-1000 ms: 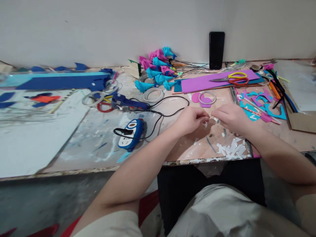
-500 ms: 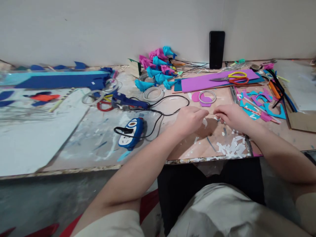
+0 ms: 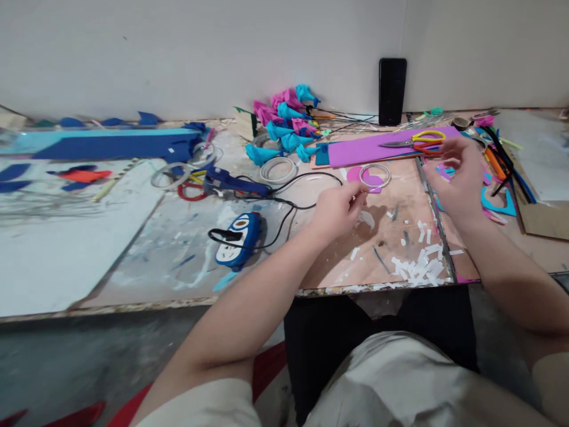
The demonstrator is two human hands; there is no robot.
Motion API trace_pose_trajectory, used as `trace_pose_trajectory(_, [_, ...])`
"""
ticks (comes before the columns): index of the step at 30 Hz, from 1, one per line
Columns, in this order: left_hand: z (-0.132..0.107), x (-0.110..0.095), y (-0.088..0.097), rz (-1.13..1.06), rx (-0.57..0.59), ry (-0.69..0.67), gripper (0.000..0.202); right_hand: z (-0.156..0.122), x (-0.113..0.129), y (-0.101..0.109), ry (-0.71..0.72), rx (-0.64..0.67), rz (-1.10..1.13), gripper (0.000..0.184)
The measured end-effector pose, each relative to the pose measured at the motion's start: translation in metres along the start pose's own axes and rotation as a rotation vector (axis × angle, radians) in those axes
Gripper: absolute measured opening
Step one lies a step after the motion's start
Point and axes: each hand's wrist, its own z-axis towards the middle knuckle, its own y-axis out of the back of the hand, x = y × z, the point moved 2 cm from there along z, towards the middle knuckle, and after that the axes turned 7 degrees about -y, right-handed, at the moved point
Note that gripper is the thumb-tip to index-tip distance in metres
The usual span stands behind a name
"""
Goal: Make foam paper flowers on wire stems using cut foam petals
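Observation:
My left hand (image 3: 338, 209) hovers over the bare wood part of the table, its thumb and fingertips pinched together. Whatever it pinches is too small to make out. Just beyond its fingertips lie a roll of tape (image 3: 374, 176) and a cut purple piece (image 3: 355, 174). My right hand (image 3: 460, 178) is raised over the scraps on the right, fingers curved and apart, with nothing visible in it. Its fingertips are close to the red and yellow handles of the scissors (image 3: 427, 142), which rest on a purple sheet (image 3: 355, 150).
Pink and blue paper flowers (image 3: 284, 127) lie at the back, near a phone (image 3: 392, 92) leaning on the wall. A glue gun (image 3: 235, 182) and a power strip (image 3: 239, 240) with a looping cord are left of my hands. White paper strips (image 3: 420, 264) litter the front edge.
My right hand has parted from the left and moved right and up towards the scissors, its fingers opening. The thin strand between both hands is no longer visible. My left hand stays nearly in place.

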Motion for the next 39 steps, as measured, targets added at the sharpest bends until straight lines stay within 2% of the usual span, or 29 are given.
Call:
trace_pose_trajectory(1, [0.0, -0.001, 0.001, -0.054, -0.02, 0.005, 0.02, 0.001, -0.005, -0.001, -0.092, -0.065, 0.166, 0.032])
trace_pose_trajectory(2, [0.001, -0.002, 0.001, -0.106, -0.042, 0.005, 0.018, 0.0, -0.009, -0.004, -0.192, -0.074, 0.341, 0.026])
trace_pose_trajectory(3, [0.001, -0.004, 0.002, -0.157, -0.064, 0.002, 0.017, -0.001, -0.011, -0.009, -0.299, 0.011, 0.502, 0.021])
trace_pose_trajectory(5, [0.001, -0.008, 0.003, -0.241, -0.096, -0.011, 0.017, -0.008, -0.006, -0.023, -0.47, 0.31, 0.717, 0.022])
trace_pose_trajectory(6, [0.001, -0.011, 0.003, -0.268, -0.103, -0.021, 0.017, -0.013, 0.001, -0.029, -0.508, 0.438, 0.762, 0.029])
trace_pose_trajectory(8, [0.0, -0.017, 0.003, -0.289, -0.096, -0.041, 0.016, -0.022, 0.017, -0.037, -0.511, 0.533, 0.794, 0.034])
trace_pose_trajectory(12, [-0.003, -0.024, -0.002, -0.277, -0.061, -0.095, 0.014, -0.034, 0.037, -0.045, -0.465, 0.468, 0.714, 0.03])
trace_pose_trajectory(17, [-0.006, -0.024, -0.007, -0.272, -0.091, -0.098, 0.014, -0.037, 0.031, -0.048, -0.512, 0.328, 0.698, 0.036])
trace_pose_trajectory(22, [-0.007, -0.024, -0.007, -0.251, -0.076, -0.09, 0.015, -0.038, 0.03, -0.05, -0.526, 0.338, 0.752, 0.036])
trace_pose_trajectory(26, [-0.007, -0.025, -0.005, -0.248, -0.07, -0.086, 0.016, -0.039, 0.032, -0.047, -0.474, 0.361, 0.732, 0.027])
trace_pose_trajectory(29, [-0.007, -0.027, -0.004, -0.303, -0.072, -0.086, 0.016, -0.039, 0.034, -0.043, -0.378, 0.413, 0.685, 0.019])
trace_pose_trajectory(33, [-0.005, -0.029, 0.0, -0.43, -0.003, -0.046, 0.018, -0.033, 0.035, -0.034, -0.124, 0.473, 0.504, 0.009])
trace_pose_trajectory(37, [-0.002, -0.028, 0.002, -0.544, 0.118, -0.014, 0.019, -0.024, 0.034, -0.023, 0.205, 0.489, 0.297, 0.014])
trace_pose_trajectory(39, [-0.002, -0.027, 0.004, -0.553, 0.134, -0.017, 0.021, -0.021, 0.033, -0.021, 0.307, 0.492, 0.214, 0.014])
